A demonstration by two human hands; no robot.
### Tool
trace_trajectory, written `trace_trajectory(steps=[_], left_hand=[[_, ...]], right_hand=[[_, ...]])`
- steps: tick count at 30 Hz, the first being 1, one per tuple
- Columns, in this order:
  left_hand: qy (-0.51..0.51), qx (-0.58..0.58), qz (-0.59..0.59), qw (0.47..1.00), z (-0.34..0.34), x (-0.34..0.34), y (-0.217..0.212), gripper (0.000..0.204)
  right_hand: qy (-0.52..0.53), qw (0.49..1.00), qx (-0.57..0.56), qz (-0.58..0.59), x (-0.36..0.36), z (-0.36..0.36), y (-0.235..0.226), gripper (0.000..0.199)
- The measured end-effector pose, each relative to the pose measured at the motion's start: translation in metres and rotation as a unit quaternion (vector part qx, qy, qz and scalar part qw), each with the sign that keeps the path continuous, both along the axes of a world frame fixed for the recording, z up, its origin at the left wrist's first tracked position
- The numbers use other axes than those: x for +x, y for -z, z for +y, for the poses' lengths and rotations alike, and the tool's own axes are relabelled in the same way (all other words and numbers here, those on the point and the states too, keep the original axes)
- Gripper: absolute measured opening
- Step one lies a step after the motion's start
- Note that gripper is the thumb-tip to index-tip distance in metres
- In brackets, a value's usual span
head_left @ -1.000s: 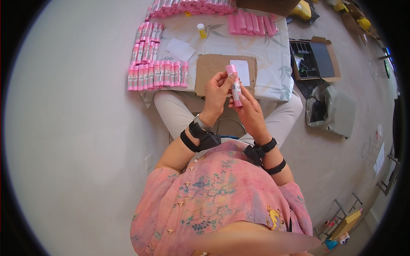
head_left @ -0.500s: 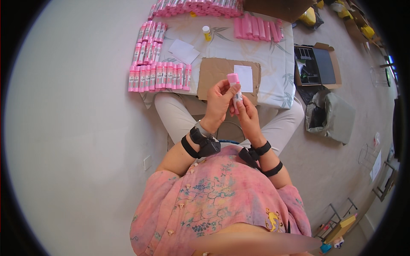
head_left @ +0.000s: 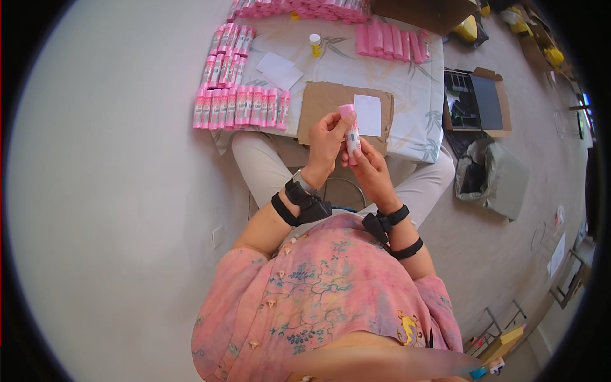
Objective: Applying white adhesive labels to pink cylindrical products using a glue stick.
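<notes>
Both hands hold one pink glue stick [head_left: 353,137] with a white printed label, tilted slightly, above the near edge of the table. My left hand [head_left: 324,143] pinches its upper part with thumb and fingertips, just under the pink cap. Lower down, my right hand [head_left: 372,170] grips the base, its thumb lying along the label. Beneath the hands' far side lies a piece of brown cardboard [head_left: 321,102] with a white sheet [head_left: 368,116] on it. Rows of labelled glue sticks [head_left: 242,107] lie at the table's left.
Plain pink tubes [head_left: 391,43] lie at the far right, and more are piled [head_left: 299,9] along the back. A small yellow bottle with a white cap [head_left: 315,46] stands near white papers [head_left: 280,71]. Right of the table are an open box [head_left: 493,102] and a grey bag [head_left: 503,178].
The glue stick has turned a little in my hands, so its label shows more. The whole view has shifted slightly; both hands keep their hold.
</notes>
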State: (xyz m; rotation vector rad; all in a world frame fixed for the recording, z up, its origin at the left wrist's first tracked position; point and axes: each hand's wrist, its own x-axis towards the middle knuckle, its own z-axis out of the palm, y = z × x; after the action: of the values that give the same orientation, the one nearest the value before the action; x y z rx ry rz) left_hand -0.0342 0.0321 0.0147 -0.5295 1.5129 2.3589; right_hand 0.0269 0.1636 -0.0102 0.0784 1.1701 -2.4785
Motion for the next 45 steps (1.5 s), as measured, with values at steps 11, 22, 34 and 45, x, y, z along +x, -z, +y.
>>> trace_trajectory(steps=[11,22,34,45], left_hand=[[0.109,0.04,0.009,0.993,-0.019,0.012,0.022,0.033],[0.012,-0.092,0.041,0.995,-0.05,0.019,0.075,0.042],[-0.062,-0.693,0.173,0.697,-0.148,-0.045,0.127,0.044],[-0.039,-0.704,0.215,0.675,-0.143,-0.049,0.124,0.037]], right_hand=[[0.05,0.996,-0.026,-0.067,0.003,-0.007,0.01,0.036],[-0.114,0.984,0.139,-0.007,0.018,0.0,0.024,0.053],[-0.067,0.963,0.261,-0.031,0.028,0.016,0.054,0.052],[-0.043,0.961,0.266,-0.056,0.019,0.024,0.066,0.045]])
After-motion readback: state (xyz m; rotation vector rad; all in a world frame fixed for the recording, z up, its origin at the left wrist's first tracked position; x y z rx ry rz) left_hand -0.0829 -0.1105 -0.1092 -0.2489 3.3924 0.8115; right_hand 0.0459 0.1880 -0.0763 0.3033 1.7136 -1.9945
